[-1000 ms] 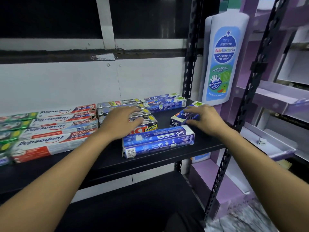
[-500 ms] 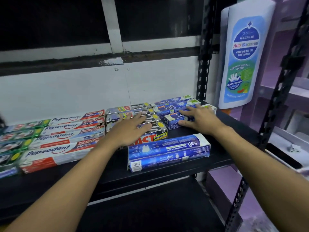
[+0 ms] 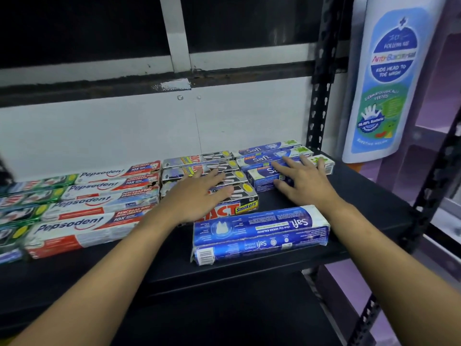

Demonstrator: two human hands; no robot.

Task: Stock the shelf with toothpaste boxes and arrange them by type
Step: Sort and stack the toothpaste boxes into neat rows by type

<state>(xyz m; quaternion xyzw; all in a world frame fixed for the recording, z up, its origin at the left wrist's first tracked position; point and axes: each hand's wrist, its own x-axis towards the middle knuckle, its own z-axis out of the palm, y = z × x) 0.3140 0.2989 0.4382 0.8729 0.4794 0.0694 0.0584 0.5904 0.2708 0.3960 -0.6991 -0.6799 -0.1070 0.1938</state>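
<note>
Black metal shelf (image 3: 369, 196) carries the toothpaste boxes, laid flat in rows by brand. A sec ago the front Safi box (image 3: 264, 179) sat skewed, one end pointing out toward the lower right of frame, w/ the right hand (image 3: 303, 182) over it. Now it lies square behind the two rear Safi boxes (image 3: 272, 152), long axis running left-right across the frame, green-leaf end toward the right upright post. So that box looks slotted into its brand row; my read is the Safi group at centre-right is nearly tidy.

Right hand rests flat on top of that box, fingers (image 3: 289, 162) spread, not clenched, pressing rather than gripping. Left hand (image 3: 202, 193) lies palm-down, released, on the silver-black Smokers boxes (image 3: 244, 207) at frame centre; it's barely shifted, prob. just steadying that stack.

Pepsodent boxes (image 3: 99, 206) fill centre-left, long axes also left-right but tilted a bit up to the right. Green boxes (image 3: 30, 196) at the far left edge, partly cut off.

Still loose: a double pack of blue Safi (image 3: 259, 233) at the shelf's front edge, lower centre, apart from both hands. Its long axis runs left-right, print reading upside down from the camera, barcode end to the left. Judgement: that pack needs placing w/ the other Safi next.
</note>
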